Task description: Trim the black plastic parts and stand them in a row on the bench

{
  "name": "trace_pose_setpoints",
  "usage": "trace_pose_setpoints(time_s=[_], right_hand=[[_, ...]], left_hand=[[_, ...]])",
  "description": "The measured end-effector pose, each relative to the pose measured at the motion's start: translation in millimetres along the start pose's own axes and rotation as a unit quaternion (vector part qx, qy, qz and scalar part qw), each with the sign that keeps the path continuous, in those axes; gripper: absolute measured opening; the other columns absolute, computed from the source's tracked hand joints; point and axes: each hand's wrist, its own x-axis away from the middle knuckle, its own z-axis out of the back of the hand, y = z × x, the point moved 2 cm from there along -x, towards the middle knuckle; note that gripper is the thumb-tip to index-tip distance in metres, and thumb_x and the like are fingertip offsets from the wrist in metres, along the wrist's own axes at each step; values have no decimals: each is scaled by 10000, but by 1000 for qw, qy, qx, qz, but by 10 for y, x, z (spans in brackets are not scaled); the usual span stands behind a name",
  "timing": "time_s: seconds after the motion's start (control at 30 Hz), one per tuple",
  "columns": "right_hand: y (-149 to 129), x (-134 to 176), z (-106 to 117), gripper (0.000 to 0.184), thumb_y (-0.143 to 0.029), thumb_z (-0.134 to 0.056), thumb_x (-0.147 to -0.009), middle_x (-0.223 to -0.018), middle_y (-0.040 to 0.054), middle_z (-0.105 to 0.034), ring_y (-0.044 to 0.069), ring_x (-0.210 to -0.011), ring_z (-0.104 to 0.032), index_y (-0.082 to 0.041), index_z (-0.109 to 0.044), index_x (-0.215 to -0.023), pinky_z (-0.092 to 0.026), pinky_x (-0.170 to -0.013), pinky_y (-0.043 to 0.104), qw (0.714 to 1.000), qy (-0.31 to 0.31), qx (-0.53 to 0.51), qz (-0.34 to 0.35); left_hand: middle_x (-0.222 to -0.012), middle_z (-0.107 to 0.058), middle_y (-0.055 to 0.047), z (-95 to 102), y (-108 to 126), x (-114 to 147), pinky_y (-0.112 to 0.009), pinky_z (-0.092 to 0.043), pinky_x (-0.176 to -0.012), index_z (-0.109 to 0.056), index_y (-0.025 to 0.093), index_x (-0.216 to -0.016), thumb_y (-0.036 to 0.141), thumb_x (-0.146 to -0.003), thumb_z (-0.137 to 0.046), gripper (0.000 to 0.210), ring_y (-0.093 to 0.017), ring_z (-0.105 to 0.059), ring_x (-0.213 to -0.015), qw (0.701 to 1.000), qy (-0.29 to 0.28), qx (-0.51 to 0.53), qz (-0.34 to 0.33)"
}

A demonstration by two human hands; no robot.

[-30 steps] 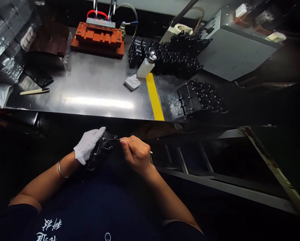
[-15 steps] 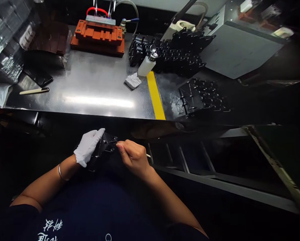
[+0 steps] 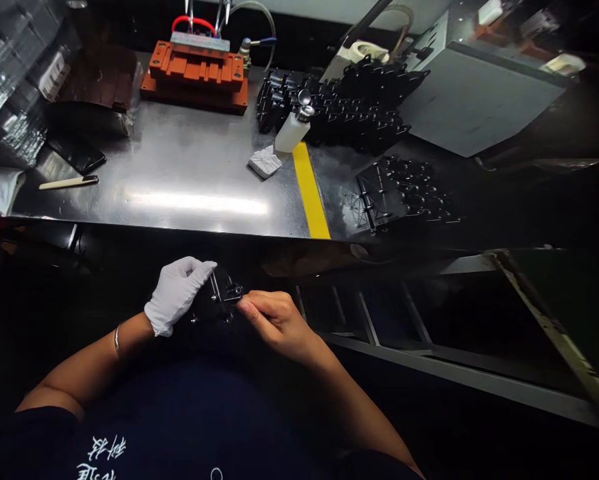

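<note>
My left hand, in a white glove, is closed around a dark black plastic part with ribs and small round bosses, held in front of my body below the bench edge. My bare right hand is closed in a pinch at the right side of this part, thumb and forefinger at its edge. Whatever the pinch holds is hidden by the fingers. Much of the part blends into the dark background.
On the metal bench are an orange fixture, a white pump bottle, a folded white cloth, a pen-like stick and a phone-like dark slab. Black parts are piled right, beside a grey box.
The black part has turned and shifted slightly right in my gloved hand. My right hand has moved a little right and down; the pale stick end behind it no longer shows.
</note>
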Motion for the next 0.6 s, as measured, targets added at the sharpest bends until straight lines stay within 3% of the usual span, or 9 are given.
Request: trace_pose_setpoints(time_s=[0.07,0.13,0.27,0.33,0.4,0.5,0.6], right_hand=[[8,18,2,381,-247,-439,-961,-523,-40,-398,64,-461,-366,-176,-463,-588,-307,-458,215,997,-38,-61,13],[18,26,0,370,-290,-387,-984,-541,-30,-439,74,-474,-410,-171,-532,-665,-333,-467,216,995,-26,-93,39],[20,28,-27,378,-456,-452,-950,-576,-3,-479,110,-520,-447,-167,-563,-732,-347,-493,257,992,73,45,88],[11,33,-46,399,-499,-537,-897,-544,-13,-435,116,-504,-403,-188,-515,-648,-310,-480,276,985,82,115,103],[14,17,-55,426,-469,-578,-881,-509,-24,-393,117,-483,-365,-212,-442,-570,-270,-466,288,984,70,122,107],[83,-161,-66,443,-451,-580,-881,-495,-31,-381,120,-463,-359,-227,-400,-545,-268,-461,287,995,80,22,61],[280,-614,-113,457,-598,-569,-825,-525,-50,-352,102,-455,-317,-233,-398,-611,-280,-447,261,969,191,-136,-84]], left_hand=[[-580,-485,36,-9,8,1,-204,-363,-522,-560,155,-592,551,-724,-677,434,-84,-422,-569,1000,3,14,-5],[-584,-487,36,-7,10,-6,-205,-368,-525,-568,154,-600,555,-720,-681,433,-85,-428,-573,999,13,32,-12],[-582,-482,38,3,-18,3,-205,-378,-534,-572,156,-607,554,-723,-683,430,-84,-432,-578,999,26,43,-21],[-578,-484,37,-5,-31,23,-207,-379,-528,-575,157,-605,555,-714,-691,428,-85,-433,-573,999,25,42,-18],[-568,-478,37,-18,-10,-4,-206,-377,-515,-564,159,-589,554,-700,-704,434,-83,-429,-559,998,23,49,-15],[-554,-480,29,-32,114,-276,-214,-383,-481,-555,160,-591,567,-698,-705,446,-86,-435,-521,995,6,93,28],[-511,-474,16,-13,352,-814,-258,-415,-454,-556,161,-650,608,-764,-616,466,-111,-449,-468,983,-11,164,87]])
